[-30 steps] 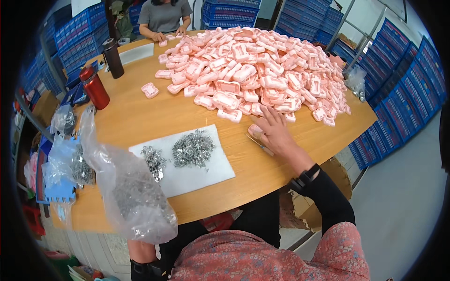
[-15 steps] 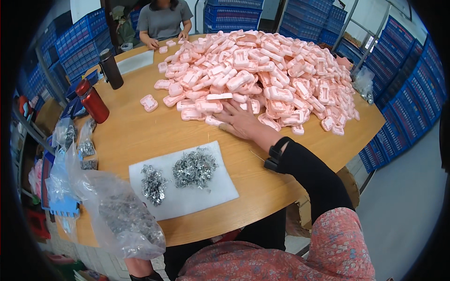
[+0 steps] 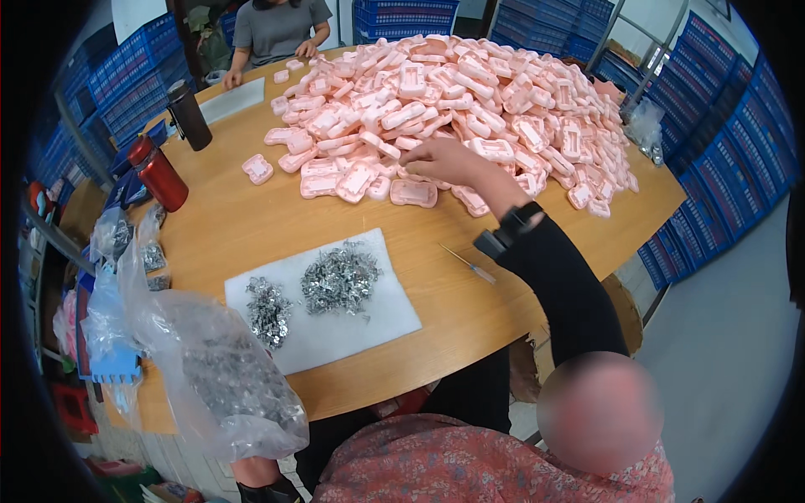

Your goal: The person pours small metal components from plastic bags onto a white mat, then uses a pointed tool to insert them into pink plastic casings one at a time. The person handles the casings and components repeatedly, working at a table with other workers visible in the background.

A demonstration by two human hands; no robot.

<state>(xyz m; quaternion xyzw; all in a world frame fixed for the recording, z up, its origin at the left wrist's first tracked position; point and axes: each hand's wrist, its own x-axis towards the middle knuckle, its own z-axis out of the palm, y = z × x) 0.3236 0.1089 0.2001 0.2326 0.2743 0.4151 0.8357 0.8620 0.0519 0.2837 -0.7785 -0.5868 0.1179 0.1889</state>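
Observation:
My right hand [image 3: 449,162] is over the near edge of a big heap of pink plastic shells [image 3: 503,105]. Its fingers are bent and drawn together beside a tilted pink shell [image 3: 380,146]; what they hold, if anything, is hidden. Below it, another pink shell [image 3: 413,194] lies flat on the wood. My left hand [image 3: 256,471] shows only near the wrist, under a clear plastic bag [image 3: 243,377] of small metal pieces; the bag hides its fingers. A white foam sheet [image 3: 381,323] carries a larger pile of metal clips [image 3: 340,279] and a smaller metal pile [image 3: 268,313].
A thin tool with a pale handle [image 3: 480,272] lies right of the sheet. On the left stand a red flask [image 3: 159,176] and a dark flask [image 3: 189,117]. Another person [image 3: 281,38] sits across the table [image 3: 251,222]. Blue crates [image 3: 729,168] are stacked at the right.
My right hand has lifted off the shells and its spread fingers have drawn in. Several shells at the heap's near edge have shifted. The thin tool is now uncovered.

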